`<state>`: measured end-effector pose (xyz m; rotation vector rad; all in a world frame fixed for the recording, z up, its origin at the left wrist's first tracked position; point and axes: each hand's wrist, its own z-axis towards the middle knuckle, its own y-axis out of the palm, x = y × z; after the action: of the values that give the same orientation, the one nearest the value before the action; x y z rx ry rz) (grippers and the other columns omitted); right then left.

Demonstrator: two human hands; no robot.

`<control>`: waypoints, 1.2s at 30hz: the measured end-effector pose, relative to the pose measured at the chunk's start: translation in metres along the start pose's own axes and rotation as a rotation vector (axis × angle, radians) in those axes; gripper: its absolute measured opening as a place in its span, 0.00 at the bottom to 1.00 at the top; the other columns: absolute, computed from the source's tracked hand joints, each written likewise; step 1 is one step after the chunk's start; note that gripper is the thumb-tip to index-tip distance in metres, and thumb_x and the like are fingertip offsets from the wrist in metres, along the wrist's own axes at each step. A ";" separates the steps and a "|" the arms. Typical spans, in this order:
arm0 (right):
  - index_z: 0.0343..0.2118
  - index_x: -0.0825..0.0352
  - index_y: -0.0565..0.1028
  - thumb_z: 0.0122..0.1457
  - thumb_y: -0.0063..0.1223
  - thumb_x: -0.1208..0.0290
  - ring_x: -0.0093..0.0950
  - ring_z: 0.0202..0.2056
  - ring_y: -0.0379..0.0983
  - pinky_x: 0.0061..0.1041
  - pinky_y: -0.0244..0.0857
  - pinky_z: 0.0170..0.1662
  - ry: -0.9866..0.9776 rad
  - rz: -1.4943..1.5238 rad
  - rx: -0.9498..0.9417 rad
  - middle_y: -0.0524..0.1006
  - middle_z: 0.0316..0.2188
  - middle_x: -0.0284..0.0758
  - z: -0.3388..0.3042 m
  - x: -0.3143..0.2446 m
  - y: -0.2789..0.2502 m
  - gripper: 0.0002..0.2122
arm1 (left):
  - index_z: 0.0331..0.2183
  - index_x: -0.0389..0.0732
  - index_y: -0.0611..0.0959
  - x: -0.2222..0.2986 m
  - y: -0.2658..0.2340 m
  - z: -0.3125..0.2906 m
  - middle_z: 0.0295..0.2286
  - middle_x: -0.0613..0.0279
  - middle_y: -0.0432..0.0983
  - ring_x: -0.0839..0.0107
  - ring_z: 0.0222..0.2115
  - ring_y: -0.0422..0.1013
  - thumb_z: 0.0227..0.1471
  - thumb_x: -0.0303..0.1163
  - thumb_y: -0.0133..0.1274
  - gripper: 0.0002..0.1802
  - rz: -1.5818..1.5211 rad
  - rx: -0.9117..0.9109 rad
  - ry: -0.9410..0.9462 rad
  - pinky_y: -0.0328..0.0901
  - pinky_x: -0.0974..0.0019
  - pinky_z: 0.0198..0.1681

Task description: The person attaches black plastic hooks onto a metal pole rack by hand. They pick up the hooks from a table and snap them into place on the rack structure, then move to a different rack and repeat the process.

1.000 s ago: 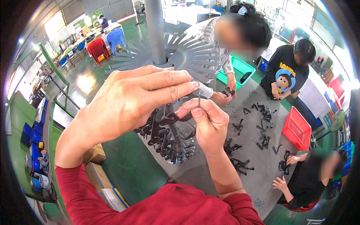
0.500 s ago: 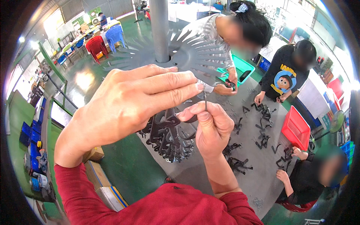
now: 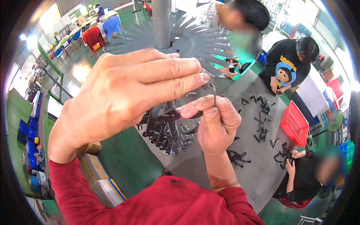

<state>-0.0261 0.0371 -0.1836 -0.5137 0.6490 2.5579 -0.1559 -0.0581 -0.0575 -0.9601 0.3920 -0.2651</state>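
Note:
My left hand (image 3: 112,84) reaches across the grey slotted metal disc (image 3: 187,43). Its long fingers lie side by side, tips pressed at one of the disc's rim blades; the thumb is hidden. Just below them, my right hand (image 3: 217,125) pinches a thin metal hook (image 3: 215,95) between thumb and fingers, upright close to that rim. A black curved piece (image 3: 197,114) shows beside the right fingertips; how it connects to the hook is unclear. Under my left hand hangs a cluster of black bent parts (image 3: 165,131).
A grey post (image 3: 161,26) rises through the disc. On the grey table (image 3: 187,161) lie scattered black parts (image 3: 262,131), a red tray (image 3: 296,123) and a green tray (image 3: 243,69). Three people sit or stand around it, handling parts. Cardboard boxes (image 3: 99,176) stand at left.
My right hand and the hook have shifted slightly right and up. The left fingertips keep to the disc's rim. The far person has bent lower over the green tray.

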 end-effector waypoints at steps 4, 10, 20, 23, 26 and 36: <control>0.44 0.73 0.70 0.59 0.42 0.83 0.32 0.28 0.76 0.33 0.73 0.36 -0.037 0.088 0.021 0.76 0.26 0.44 0.001 -0.001 0.004 0.10 | 0.40 0.41 0.81 0.003 -0.002 0.001 0.37 0.59 0.77 0.59 0.36 0.74 0.32 0.21 0.51 0.25 0.013 -0.004 -0.013 0.71 0.63 0.39; 0.45 0.72 0.69 0.59 0.42 0.82 0.31 0.26 0.75 0.34 0.73 0.33 -0.050 0.043 -0.040 0.76 0.25 0.44 0.001 0.000 -0.005 0.11 | 0.39 0.41 0.82 0.000 0.003 0.003 0.37 0.60 0.77 0.60 0.35 0.75 0.32 0.22 0.51 0.24 0.027 0.020 0.033 0.71 0.63 0.39; 0.44 0.73 0.69 0.59 0.42 0.82 0.31 0.25 0.74 0.32 0.73 0.30 -0.007 0.100 -0.037 0.75 0.25 0.43 0.000 -0.002 -0.004 0.10 | 0.39 0.42 0.82 0.002 0.001 0.002 0.37 0.61 0.77 0.61 0.35 0.75 0.34 0.23 0.52 0.23 0.039 0.019 0.036 0.72 0.64 0.38; 0.41 0.75 0.70 0.59 0.42 0.82 0.31 0.25 0.74 0.32 0.73 0.30 -0.012 0.138 0.005 0.75 0.25 0.43 -0.001 -0.001 -0.002 0.08 | 0.39 0.42 0.82 0.001 0.004 0.004 0.36 0.61 0.77 0.61 0.35 0.75 0.34 0.23 0.52 0.23 0.044 0.029 0.059 0.72 0.64 0.38; 0.40 0.76 0.70 0.59 0.42 0.81 0.30 0.25 0.74 0.31 0.73 0.30 0.014 0.163 -0.013 0.75 0.25 0.43 -0.001 -0.001 -0.004 0.08 | 0.39 0.41 0.82 0.003 0.002 0.003 0.36 0.61 0.77 0.61 0.35 0.75 0.34 0.24 0.52 0.22 0.053 0.020 0.047 0.71 0.64 0.38; 0.34 0.79 0.70 0.60 0.40 0.80 0.31 0.23 0.74 0.31 0.73 0.30 0.064 0.235 0.008 0.74 0.22 0.43 0.001 -0.003 -0.010 0.07 | 0.38 0.39 0.82 0.005 0.007 0.003 0.36 0.60 0.77 0.61 0.35 0.75 0.38 0.27 0.49 0.20 -0.016 0.057 0.014 0.70 0.64 0.39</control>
<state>-0.0188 0.0446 -0.1845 -0.5463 0.7841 2.7658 -0.1498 -0.0535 -0.0625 -0.9065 0.3876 -0.2965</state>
